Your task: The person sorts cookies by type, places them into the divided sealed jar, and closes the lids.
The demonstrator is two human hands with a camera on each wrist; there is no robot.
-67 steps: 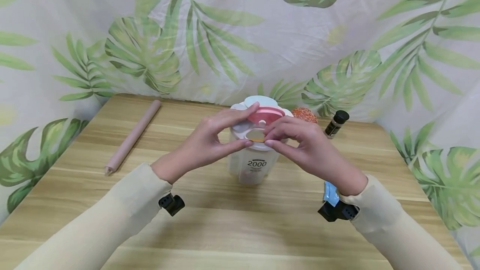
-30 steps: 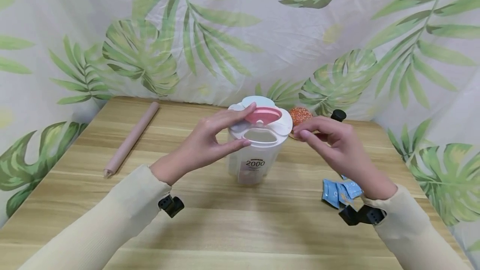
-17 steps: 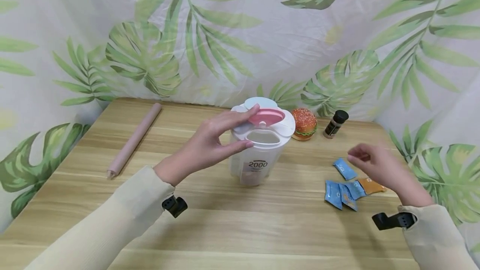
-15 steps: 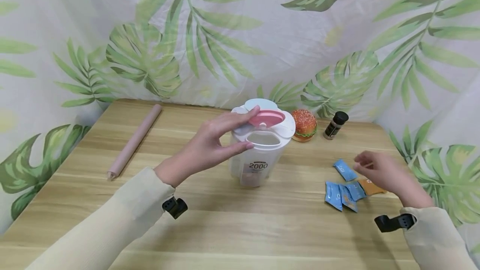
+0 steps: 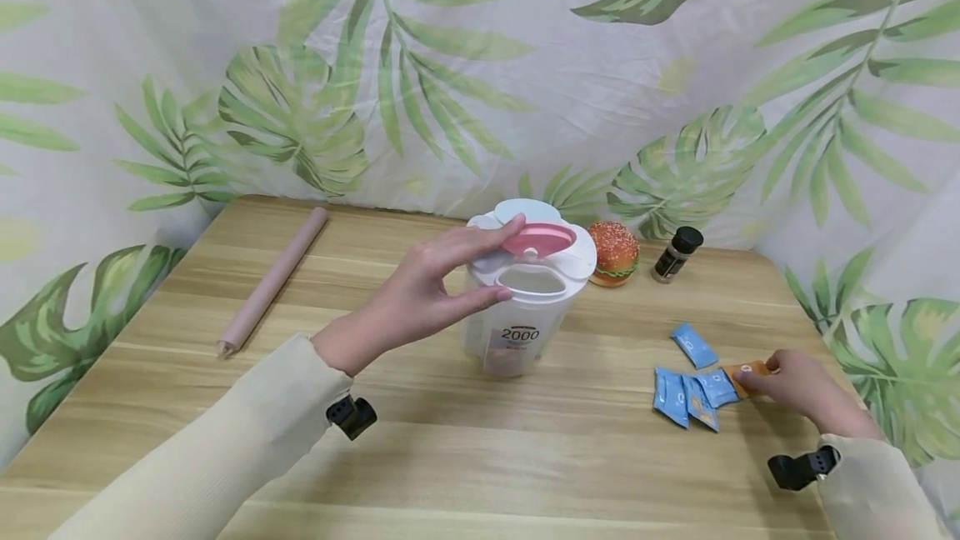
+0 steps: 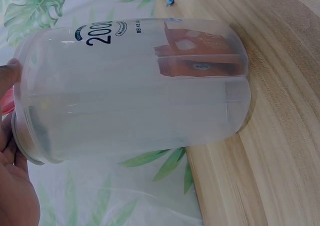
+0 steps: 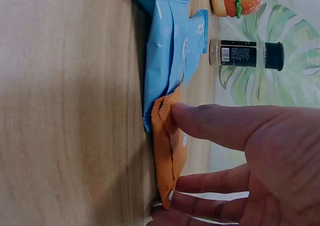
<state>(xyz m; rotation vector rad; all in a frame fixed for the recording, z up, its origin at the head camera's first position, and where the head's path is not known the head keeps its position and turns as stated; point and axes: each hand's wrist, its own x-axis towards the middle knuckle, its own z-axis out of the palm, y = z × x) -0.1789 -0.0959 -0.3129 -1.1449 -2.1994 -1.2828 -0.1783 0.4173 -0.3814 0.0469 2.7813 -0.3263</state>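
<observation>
Lower right, orange packet [image 5: 752, 367]: I see the right hand [image 5: 808, 388] pinching it.
Centre, container [image 5: 517, 332]: left hand [image 5: 422, 290] grips its top.

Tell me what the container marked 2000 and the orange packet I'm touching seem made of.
Container: likely plastic, smooth, faintly glossy, since you can see through its wall. Orange packet: probably foil or plastic film, fairly matte, judging by its creases and crimped edge.
</observation>
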